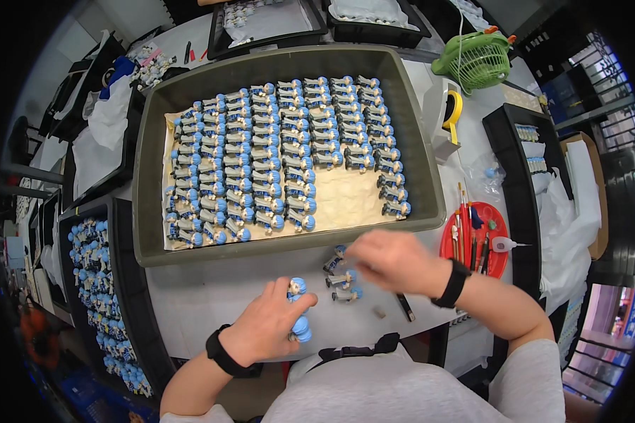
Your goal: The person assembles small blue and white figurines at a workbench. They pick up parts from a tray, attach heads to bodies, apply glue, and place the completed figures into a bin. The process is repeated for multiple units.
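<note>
Small blue-haired figurines [266, 158] lie in rows on the paper-lined floor of a large grey-green tray [289, 244]. My left hand [264, 324] is closed around a few more of these figurines [300, 326], their blue heads showing past the fingers at the table's near side. Blurred by motion, my right hand [395, 261] hangs just in front of the tray with its fingers curled. Close to its fingertips is a loose figurine [335, 259]; a second figurine [342, 278] and a third figurine [347, 295] lie just below. Whether the right fingers hold anything is unclear.
At left stands a black bin [120, 282] full of figurines. Right of the tray are a red dish [499, 261] with brushes and a small bottle, a tape dispenser [441, 127], and a green fan [476, 60]. A dark stick [406, 307] lies near the table's front edge.
</note>
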Demonstrator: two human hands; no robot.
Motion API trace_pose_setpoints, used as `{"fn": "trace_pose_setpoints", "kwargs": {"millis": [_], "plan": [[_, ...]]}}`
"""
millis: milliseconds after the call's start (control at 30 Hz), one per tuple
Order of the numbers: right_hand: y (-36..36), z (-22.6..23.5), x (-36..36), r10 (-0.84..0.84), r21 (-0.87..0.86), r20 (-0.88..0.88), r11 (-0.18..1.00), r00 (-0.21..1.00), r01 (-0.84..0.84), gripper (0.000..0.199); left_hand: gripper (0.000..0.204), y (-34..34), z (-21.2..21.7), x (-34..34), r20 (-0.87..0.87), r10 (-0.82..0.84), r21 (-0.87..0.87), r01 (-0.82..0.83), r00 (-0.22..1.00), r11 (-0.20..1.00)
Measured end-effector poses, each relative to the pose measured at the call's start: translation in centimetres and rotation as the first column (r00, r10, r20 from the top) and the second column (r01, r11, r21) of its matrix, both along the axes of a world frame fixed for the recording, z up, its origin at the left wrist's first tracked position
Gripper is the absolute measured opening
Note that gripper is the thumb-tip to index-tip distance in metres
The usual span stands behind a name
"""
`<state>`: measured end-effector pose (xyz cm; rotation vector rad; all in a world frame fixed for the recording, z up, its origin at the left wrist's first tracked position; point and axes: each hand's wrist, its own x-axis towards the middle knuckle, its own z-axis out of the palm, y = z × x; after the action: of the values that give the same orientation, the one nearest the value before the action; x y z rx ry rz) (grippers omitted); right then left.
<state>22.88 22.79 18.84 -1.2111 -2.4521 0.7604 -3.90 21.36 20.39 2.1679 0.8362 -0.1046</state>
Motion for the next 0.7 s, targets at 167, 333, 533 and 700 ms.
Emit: {"fn": "trace_pose_setpoints", "kwargs": {"millis": [167, 333, 533, 700], "plan": [[7.6, -2.8, 6.4, 0.009, 0.062, 0.515, 0.997, 0.857, -0.047, 0.049, 0.064, -3.9, -8.9, 0.3, -0.151, 0.122, 0.248, -0.081, 0.981, 0.965], [10.1, -5.6, 7.2, 0.216, -0.159, 0.766, 0.976, 0.605, -0.148, 0.072, 0.054, -5.0, -12.7, 3.2, -0.089, 0.241, 0.365, -0.194, 0.966, 0.911], [10.4, -7.5, 5.8, 0.245, -0.182, 0.845, 0.968, 0.475, -0.175, 0.078, 0.074, -4.5, -9.5, 3.8, -0.062, 0.209, 0.276, -0.184, 0.976, 0.943], [11.0, -8.5, 5.0, 0.296, -0.238, 0.877, 0.952, 0.378, -0.192, 0.077, 0.063, 1.9, -1.5, 1.0, 0.254, 0.191, 0.135, -0.230, 0.948, 0.964]]}}
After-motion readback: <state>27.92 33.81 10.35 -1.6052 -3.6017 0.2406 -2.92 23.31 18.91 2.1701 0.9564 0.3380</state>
